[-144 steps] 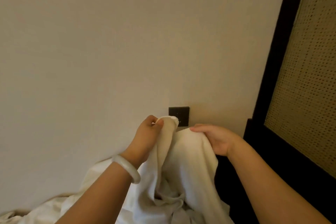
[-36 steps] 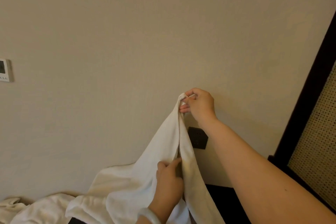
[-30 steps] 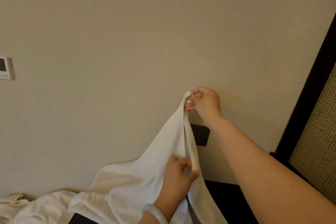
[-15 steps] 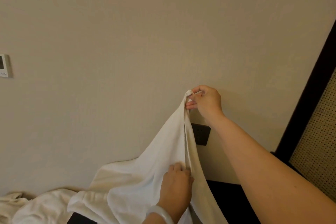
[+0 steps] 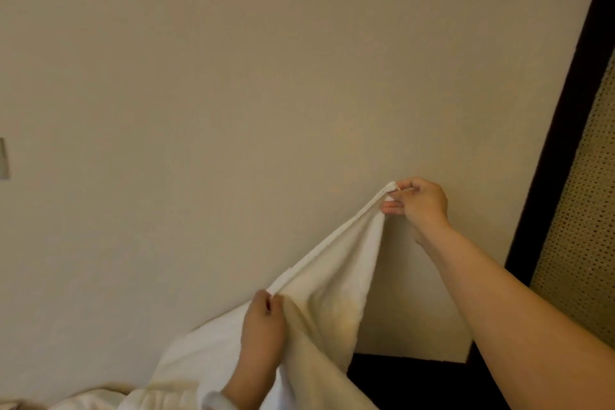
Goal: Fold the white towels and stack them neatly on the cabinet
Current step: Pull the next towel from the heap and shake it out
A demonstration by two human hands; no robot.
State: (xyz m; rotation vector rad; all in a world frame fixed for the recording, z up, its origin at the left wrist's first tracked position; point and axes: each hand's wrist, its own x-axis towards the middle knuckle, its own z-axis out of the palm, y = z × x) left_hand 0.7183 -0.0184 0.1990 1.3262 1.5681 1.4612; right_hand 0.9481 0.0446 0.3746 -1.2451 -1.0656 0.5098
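A white towel (image 5: 336, 286) hangs stretched in front of the beige wall. My right hand (image 5: 417, 201) pinches one top corner of it, raised high at the right. Lower and to the left, my left hand (image 5: 263, 326) grips the same top hem, so the edge runs taut and slanted between the two hands. The rest of the cloth drapes down over my left forearm, which wears a pale bangle (image 5: 218, 401). More white towel fabric (image 5: 96, 401) lies bunched at the bottom left. The dark cabinet top (image 5: 409, 379) shows below the towel.
The beige wall (image 5: 266, 76) fills most of the view. A dark frame (image 5: 562, 130) with a woven rattan panel (image 5: 585, 220) stands at the right. A small wall panel (image 5: 4, 158) peeks in at the left edge.
My left hand has slid left along the top hem, away from the right hand, and the edge is now pulled taut. The towel now hides the dark wall socket.
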